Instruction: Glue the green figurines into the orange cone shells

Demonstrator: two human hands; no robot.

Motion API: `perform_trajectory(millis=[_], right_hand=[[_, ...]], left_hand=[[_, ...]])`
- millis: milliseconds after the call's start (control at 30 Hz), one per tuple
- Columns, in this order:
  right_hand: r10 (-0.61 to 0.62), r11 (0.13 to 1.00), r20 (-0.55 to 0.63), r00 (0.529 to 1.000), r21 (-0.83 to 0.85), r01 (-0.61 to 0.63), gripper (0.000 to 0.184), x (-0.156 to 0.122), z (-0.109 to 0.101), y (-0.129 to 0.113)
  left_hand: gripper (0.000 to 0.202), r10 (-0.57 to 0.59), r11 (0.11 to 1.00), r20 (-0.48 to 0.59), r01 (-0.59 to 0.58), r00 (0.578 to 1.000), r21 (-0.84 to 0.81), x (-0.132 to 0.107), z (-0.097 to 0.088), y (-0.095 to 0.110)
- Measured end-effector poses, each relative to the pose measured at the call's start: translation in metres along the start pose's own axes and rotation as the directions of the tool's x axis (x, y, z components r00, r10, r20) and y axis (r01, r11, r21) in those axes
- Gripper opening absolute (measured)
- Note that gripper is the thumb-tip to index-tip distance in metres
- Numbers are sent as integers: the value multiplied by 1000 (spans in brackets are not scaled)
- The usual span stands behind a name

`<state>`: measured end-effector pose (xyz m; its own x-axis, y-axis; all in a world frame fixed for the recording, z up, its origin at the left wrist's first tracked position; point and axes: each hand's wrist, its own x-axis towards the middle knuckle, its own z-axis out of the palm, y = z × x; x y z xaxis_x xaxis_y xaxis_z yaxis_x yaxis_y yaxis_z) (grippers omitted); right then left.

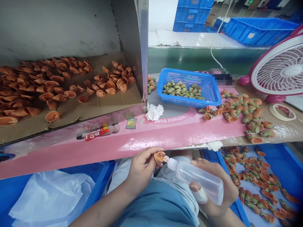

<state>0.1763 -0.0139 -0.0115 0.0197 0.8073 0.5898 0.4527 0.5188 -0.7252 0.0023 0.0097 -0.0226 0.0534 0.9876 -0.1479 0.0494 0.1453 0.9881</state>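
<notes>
My left hand [141,168] pinches a small orange cup-shaped shell [159,156] between thumb and fingertips, just below the pink table edge. My right hand [216,189] is wrapped round a clear plastic squeeze bottle [200,182], whose white nozzle [167,159] touches the inside of the shell. Both hands are over my lap, close together.
Many orange shells [59,85] lie on cardboard inside a grey box. A blue basket [189,86] holds green pieces. Assembled green and orange pieces [246,115] lie on the pink table [165,132] and in a blue bin [260,183]. A pink fan [279,69] stands at right.
</notes>
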Motion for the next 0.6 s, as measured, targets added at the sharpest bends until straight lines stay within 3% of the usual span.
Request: perform_trajectory(millis=[233,600], right_hand=[[13,1000,6,1000,1,-13,32,-1,2,0],[-61,998,-23,998,25,61,36,-1,2,3]], left_hand=[[16,55,994,-22,-53,998,97,0,-1,-2],[18,116,986,-13,-113,993,120,0,-2,-10]])
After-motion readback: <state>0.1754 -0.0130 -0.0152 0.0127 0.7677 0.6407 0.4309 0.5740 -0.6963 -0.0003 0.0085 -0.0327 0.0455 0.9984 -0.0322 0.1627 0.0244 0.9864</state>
